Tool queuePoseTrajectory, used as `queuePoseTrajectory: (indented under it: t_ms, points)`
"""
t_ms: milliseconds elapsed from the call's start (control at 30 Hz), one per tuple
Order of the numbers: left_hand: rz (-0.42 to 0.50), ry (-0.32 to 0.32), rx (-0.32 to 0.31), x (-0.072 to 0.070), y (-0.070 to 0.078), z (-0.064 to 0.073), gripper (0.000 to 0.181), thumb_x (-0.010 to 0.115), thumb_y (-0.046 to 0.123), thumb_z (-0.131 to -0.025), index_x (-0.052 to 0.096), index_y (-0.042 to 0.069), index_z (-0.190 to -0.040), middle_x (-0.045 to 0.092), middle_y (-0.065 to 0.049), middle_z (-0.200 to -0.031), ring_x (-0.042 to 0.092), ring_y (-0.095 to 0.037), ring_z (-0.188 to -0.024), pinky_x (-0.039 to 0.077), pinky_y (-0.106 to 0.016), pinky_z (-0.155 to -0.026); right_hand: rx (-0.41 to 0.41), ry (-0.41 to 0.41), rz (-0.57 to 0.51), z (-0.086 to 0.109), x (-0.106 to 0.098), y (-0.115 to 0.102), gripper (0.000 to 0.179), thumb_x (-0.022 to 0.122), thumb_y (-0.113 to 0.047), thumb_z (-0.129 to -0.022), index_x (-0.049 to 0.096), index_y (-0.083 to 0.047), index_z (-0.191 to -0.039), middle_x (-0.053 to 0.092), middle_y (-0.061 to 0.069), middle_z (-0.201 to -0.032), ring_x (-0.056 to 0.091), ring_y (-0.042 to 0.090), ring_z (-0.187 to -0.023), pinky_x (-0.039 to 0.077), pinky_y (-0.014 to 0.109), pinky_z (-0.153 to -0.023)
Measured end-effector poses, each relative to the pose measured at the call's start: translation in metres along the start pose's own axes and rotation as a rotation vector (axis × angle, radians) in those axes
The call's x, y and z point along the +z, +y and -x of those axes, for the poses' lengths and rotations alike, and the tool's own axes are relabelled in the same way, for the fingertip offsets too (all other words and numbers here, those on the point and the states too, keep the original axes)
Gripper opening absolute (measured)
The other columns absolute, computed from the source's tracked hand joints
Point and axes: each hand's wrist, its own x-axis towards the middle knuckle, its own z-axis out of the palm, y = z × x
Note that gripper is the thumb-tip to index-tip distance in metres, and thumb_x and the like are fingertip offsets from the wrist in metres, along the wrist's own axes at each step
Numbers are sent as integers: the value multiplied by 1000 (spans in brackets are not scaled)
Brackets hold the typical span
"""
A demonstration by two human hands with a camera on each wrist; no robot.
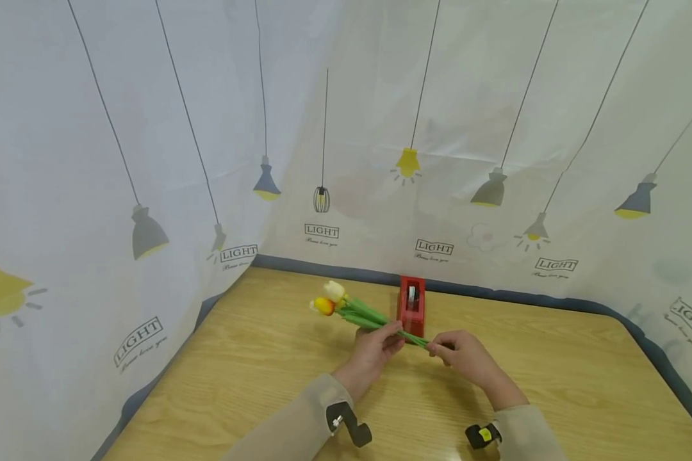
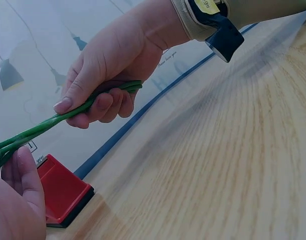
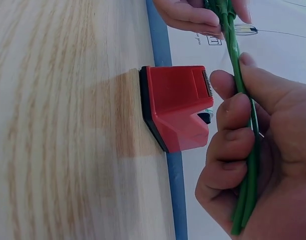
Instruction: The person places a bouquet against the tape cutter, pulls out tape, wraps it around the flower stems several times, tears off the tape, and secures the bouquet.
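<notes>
1. Above the middle of the wooden table (image 1: 236, 358), your left hand (image 1: 371, 353) pinches the green stems (image 2: 42, 126) of the tulip bunch just below the leaves (image 1: 360, 314); gripping there probably supports the weight of the flower end.

2. To the right, your right hand (image 1: 471, 360) grips the stem ends, thumb pressed along them and the other fingers curled round; this second hold seems to keep the stems gathered and steady.

3. Between and beyond your hands, the bunch is held off the table on a slant, a cream tulip head (image 1: 334, 291) and an orange-and-yellow tulip head (image 1: 324, 306) close together at its far left end.

4. Just beyond your hands stands a red tape dispenser (image 3: 175, 90) with a serrated cutter (image 3: 208, 84), upright on its black base (image 3: 147, 110) near the table's far edge, apparently placed for easy reach.

5. Farther out, a pale cloth (image 1: 369, 128) printed with lamps rises at left, far side and right, its blue border (image 1: 467, 291) along the table, perhaps as a screen.
</notes>
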Motion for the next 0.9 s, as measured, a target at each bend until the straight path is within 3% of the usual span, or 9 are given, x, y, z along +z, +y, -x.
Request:
queuePoseTrajectory:
  t_ms: [267,467,600,700,767,900]
  points:
    - [-16,-40,10,-2,-2,1,11,71,2,-96,69,11,-90,75,-2,-91,73,-12,-84,63,-23,-81,-11,46,83,3,1,-2,19,71,-25,-103,80,-11,-93,69,3,-82,57,15,-72,47,29,-61]
    - [-64,-51,13,-4,-2,1,12,68,2,-98,69,12,-91,74,-1,-95,71,-12,-87,62,-24,-84,-51,37,204,3,3,-6,23,71,-28,-103,74,-14,-85,66,-2,-75,53,13,-65,43,27,-58]
    - [-71,-52,26,-5,-2,0,12,68,2,-96,70,13,-91,75,0,-95,71,-12,-86,62,-25,-84,-47,-63,115,2,5,-4,29,62,-32,-109,72,-10,-92,68,2,-77,55,14,-63,47,28,-56]
    - [-75,-56,34,-6,-2,-1,13,69,2,-95,69,13,-90,75,0,-95,71,-12,-87,62,-26,-84,1,-136,8,3,6,-2,42,49,-36,-114,72,-6,-98,66,5,-74,54,14,-60,47,28,-54]
    - [-86,-62,35,-6,-2,-1,13,69,2,-95,68,14,-89,75,0,-95,71,-12,-87,62,-26,-84,35,-141,-26,3,7,-1,51,41,-39,-116,72,-4,-96,61,4,-68,48,14,-57,43,27,-53]
    - [-95,-72,19,-8,-3,-3,13,68,2,-94,68,14,-89,74,1,-95,70,-12,-88,62,-26,-85,73,-65,5,2,10,-2,61,35,-43,-117,71,-7,-82,47,-2,-59,36,12,-54,34,26,-53]
